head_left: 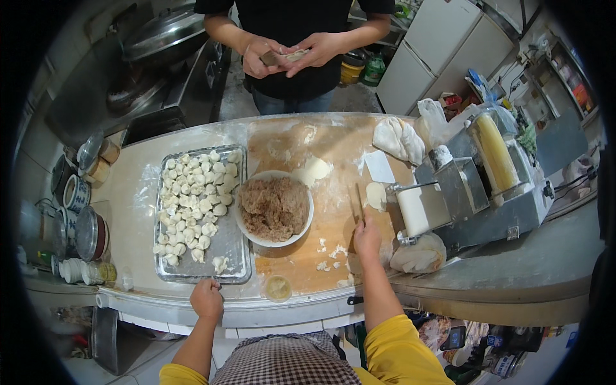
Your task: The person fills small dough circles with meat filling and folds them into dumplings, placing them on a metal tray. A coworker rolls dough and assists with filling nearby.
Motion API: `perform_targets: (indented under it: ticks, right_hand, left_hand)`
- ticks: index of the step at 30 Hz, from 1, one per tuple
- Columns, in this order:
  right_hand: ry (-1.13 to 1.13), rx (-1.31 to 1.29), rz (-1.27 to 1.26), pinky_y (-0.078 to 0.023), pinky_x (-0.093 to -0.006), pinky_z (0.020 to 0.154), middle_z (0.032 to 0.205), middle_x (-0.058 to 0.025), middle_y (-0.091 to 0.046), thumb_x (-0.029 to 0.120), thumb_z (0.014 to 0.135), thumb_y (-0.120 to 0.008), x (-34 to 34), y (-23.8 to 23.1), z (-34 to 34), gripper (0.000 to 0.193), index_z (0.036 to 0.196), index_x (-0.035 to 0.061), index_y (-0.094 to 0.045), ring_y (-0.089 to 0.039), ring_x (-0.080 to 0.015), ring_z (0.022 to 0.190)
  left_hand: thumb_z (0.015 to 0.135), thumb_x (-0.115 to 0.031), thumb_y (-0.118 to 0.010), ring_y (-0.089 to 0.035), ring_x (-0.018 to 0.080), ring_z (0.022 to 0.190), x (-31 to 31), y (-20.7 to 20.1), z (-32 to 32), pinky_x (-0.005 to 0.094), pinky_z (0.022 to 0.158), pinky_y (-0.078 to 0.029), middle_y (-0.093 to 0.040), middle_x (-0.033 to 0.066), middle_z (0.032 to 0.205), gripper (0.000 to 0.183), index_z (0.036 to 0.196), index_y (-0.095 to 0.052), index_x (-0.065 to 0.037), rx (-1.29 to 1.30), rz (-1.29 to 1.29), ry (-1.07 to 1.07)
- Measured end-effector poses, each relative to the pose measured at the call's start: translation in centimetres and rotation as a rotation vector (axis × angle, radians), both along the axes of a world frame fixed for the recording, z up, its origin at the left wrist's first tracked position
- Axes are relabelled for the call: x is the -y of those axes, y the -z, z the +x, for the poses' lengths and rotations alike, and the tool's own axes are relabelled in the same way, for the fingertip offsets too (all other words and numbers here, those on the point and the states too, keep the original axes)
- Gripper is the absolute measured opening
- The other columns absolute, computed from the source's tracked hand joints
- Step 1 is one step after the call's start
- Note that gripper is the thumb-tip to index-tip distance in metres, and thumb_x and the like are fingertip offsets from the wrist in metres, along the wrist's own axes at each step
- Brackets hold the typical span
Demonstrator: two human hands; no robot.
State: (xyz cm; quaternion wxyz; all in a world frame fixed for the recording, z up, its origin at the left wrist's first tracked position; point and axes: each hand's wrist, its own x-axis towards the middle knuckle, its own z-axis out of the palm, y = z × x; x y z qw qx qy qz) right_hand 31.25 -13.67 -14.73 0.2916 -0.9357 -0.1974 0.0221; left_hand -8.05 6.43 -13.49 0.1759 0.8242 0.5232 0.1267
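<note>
Fingers of right hand closed on thin stick, right of filling bowl on floured board; left hand curled, empty, at near rim of dumpling tray. Stick probably light and stiff; floured, possibly slippery. Grip near lower end.

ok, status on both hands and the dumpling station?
Left hand closed at the near edge of the dumpling tray. Right hand on the floured board, at a thin stick. Filling bowl between them. Another person's hands opposite, folding.
</note>
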Motion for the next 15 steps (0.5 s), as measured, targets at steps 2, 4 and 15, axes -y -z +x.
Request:
perform_targets:
  ticks: [2,4,15]
  right_hand:
    - [0.109,0.008,-0.026,-0.049,-0.0522,0.077,0.098,-0.0253,-0.068,0.015,0.097,-0.049,-0.4,1.3,2.0,0.057,0.151,0.015,-0.032,-0.065,-0.0427,0.087]
    - [0.172,-0.136,0.027,-0.049,-0.0522,0.077,0.097,-0.0262,-0.067,0.014,0.097,-0.048,-0.7,1.6,3.8,0.059,0.153,0.0175,-0.029,-0.065,-0.0428,0.087]
    - [-0.056,-0.239,-0.397,-0.051,-0.0482,0.081,0.099,-0.0238,-0.069,0.012,0.096,-0.047,-0.8,-5.1,1.8,0.061,0.153,0.0204,-0.031,-0.067,-0.0409,0.089]
  left_hand:
    - [0.078,-0.006,-0.063,-0.063,0.0308,0.076,0.0,0.3,-0.2,0.0419,0.067,-0.049,-0.065,0.0083,0.08,0.006,0.075,-0.064,-0.01,0.007,0.014,-0.002]
    - [0.078,-0.005,-0.063,-0.063,0.0307,0.076,-0.1,0.3,-0.1,0.042,0.067,-0.049,-0.065,0.0083,0.08,0.006,0.075,-0.064,-0.01,0.015,0.014,-0.001]
    - [0.078,-0.004,-0.063,-0.062,0.0317,0.073,-0.1,0.4,-0.1,0.0421,0.067,-0.048,-0.063,0.0093,0.078,0.007,0.075,-0.064,-0.009,0.073,0.008,0.007]
